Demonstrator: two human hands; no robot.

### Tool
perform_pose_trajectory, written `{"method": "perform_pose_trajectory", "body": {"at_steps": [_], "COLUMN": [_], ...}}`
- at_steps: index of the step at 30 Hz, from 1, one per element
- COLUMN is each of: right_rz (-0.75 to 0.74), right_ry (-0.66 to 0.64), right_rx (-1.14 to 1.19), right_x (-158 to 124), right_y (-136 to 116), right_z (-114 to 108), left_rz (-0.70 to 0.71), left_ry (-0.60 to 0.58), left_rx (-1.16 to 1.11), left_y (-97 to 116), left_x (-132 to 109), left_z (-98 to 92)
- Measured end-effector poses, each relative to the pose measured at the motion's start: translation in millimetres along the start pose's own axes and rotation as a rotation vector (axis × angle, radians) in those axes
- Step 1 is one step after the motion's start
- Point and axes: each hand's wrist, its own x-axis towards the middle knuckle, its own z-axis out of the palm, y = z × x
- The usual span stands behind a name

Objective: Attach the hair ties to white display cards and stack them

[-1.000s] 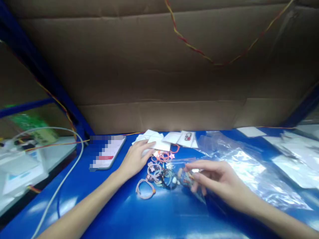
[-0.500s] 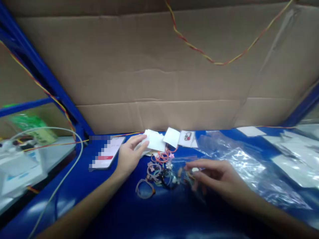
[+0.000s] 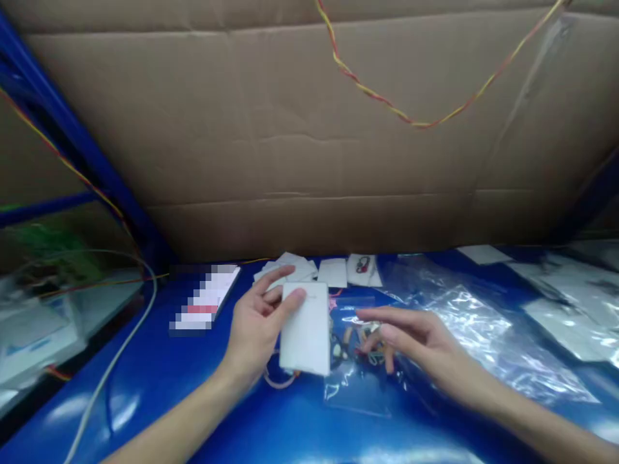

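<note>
My left hand (image 3: 255,328) holds a white card (image 3: 306,327) upright by its left edge, thumb on its top, above a heap of small hair ties (image 3: 345,340). My right hand (image 3: 411,341) rests over that heap and a small clear bag (image 3: 355,383), its fingers curled and pinching among the ties; what it grips is too small to make out. More white cards (image 3: 309,270) lie spread at the back of the blue table (image 3: 271,425), one bearing a dark hair tie (image 3: 363,265).
A phone (image 3: 206,299) lies left of the cards. Large clear plastic bags (image 3: 464,316) cover the table's right side, with white packets (image 3: 570,309) beyond. A white cable (image 3: 120,354) runs down the left. A cardboard wall (image 3: 309,129) backs the table, a twisted wire (image 3: 387,103) hanging across it.
My left hand has picked one white card off the pile at the back and brought it nearer, over the hair ties. My right hand has stayed on the ties.
</note>
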Motion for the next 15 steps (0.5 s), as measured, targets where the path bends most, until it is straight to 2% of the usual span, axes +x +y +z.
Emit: {"method": "perform_pose_trajectory", "body": {"at_steps": [3,6,8,10,13,15], "right_rz": [0.023,0.045,0.046,0.025,-0.005,-0.004], "right_ry": [-0.058,-0.088,-0.076,-0.068,-0.082,-0.091], "right_rx": [0.065,0.097,0.092,0.088,0.089,0.09], "right_x": [-1,-3,-4,-4,-4,-3], "right_y": [3,5,6,7,9,11], "right_z": [3,6,8,8,8,8], "left_rz": [-0.151,-0.05,0.073,0.138,0.131,0.076], "left_ry": [-0.171,-0.255,-0.246,-0.217,-0.2,-0.242], "left_rx": [0.068,0.22,0.344,0.421,0.415,0.337], "left_y": [-3,-6,-6,-5,-5,-7], "left_x": [-17,-27,-29,-28,-28,-28], "left_z": [12.1,18.7,20.2,20.3,20.0,20.5]}}
